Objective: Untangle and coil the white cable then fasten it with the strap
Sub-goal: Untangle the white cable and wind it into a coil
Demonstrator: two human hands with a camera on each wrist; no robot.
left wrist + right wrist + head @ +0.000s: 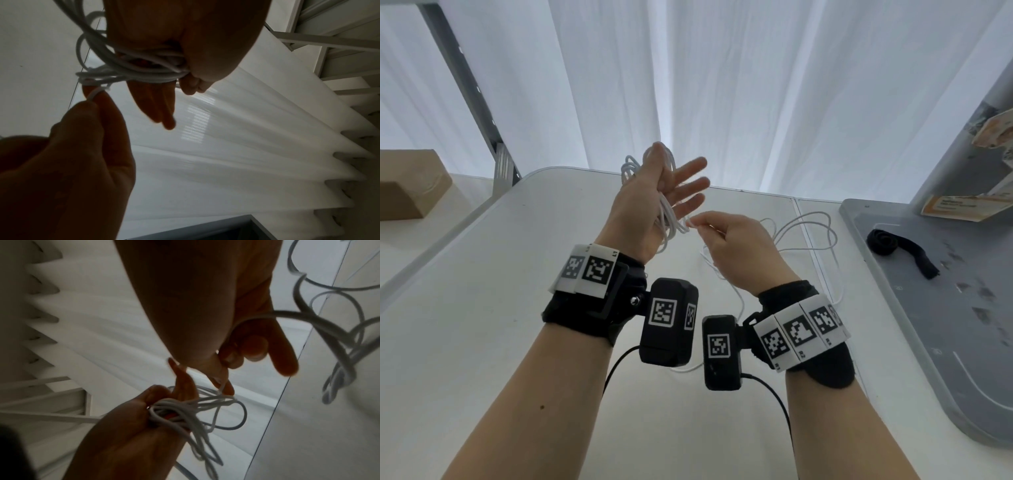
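The white cable (pixel 667 212) is partly coiled in loops around your left hand (pixel 650 202), thumb clamping them against the palm while the fingers stay straight. Your right hand (pixel 736 246) pinches a strand just beside that coil; the loose remainder trails over the table (pixel 517 274). The black strap (pixel 897 248) lies well apart on a grey board (pixel 928 325).
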